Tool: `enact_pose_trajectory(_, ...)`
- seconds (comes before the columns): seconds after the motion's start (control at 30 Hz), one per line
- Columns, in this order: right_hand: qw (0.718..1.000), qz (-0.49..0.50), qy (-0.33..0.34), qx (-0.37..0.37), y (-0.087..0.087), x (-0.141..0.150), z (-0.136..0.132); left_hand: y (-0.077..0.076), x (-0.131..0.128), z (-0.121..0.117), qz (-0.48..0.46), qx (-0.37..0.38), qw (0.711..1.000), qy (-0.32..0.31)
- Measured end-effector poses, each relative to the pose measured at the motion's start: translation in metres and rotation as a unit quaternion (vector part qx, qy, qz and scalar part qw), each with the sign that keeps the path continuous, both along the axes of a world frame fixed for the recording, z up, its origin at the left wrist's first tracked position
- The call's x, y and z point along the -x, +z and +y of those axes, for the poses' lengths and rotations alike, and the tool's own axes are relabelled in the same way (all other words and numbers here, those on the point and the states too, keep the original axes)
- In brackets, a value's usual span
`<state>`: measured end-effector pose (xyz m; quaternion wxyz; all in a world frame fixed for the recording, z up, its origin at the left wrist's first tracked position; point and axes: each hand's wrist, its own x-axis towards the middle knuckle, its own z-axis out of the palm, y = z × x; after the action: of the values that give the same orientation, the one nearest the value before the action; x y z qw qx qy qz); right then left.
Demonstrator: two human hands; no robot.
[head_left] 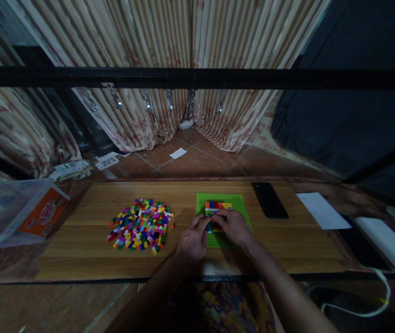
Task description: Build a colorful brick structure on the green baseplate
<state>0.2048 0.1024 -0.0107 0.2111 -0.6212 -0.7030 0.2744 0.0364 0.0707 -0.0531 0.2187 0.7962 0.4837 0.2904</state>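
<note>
A green studded baseplate (202,199) lies on the wooden table, carrying a low build of coloured toy bricks (218,205) in rows of red, blue, orange, yellow and white. My left hand (193,238) reaches over the plate's left side, fingers closed in a pinch. From the right, my right hand (234,225) covers part of the build, its fingers closed too. The fingertips of both hands meet at a small bit of red and blue toy brick, mostly hidden by them. To the left lies a loose pile of small multicoloured toy bricks (141,225).
A black phone (270,200) rests on the table (89,259) right of the plate. A clear plastic tub (3,212) with an orange label stands at the left. White paper (323,210) and a white device (388,243) with a cable lie at the right. A dark bar (197,78) crosses beyond.
</note>
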Motion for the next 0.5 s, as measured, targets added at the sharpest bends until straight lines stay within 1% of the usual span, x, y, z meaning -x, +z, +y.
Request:
enact_pose_trajectory(0.1,1.0,-0.016,0.005,-0.009,0.0,0.002,-0.001,-0.002,-0.001,0.0,-0.005,-0.002,1.0,0.007)
enact_pose_trajectory(0.17,1.0,-0.007,-0.005,-0.01,-0.002,0.005,-0.002,-0.003,-0.001,-0.001,-0.009,-0.005,1.0,0.007)
enact_pose_trajectory(0.27,0.997,0.031,-0.058,-0.027,-0.007,0.01,-0.006,-0.004,-0.002,-0.001,-0.019,-0.007,1.0,0.003)
enact_pose_trajectory(0.37,0.988,0.057,-0.127,-0.067,-0.014,0.016,-0.01,-0.006,-0.002,-0.001,-0.025,-0.01,1.0,0.001)
enact_pose_trajectory(0.43,0.983,0.053,-0.151,-0.089,-0.017,0.019,-0.012,-0.008,-0.002,-0.001,-0.027,-0.016,0.999,-0.001)
enact_pose_trajectory(0.5,0.981,0.041,-0.158,-0.103,-0.019,0.02,-0.013,-0.009,-0.002,-0.002,-0.031,-0.022,0.999,-0.002)
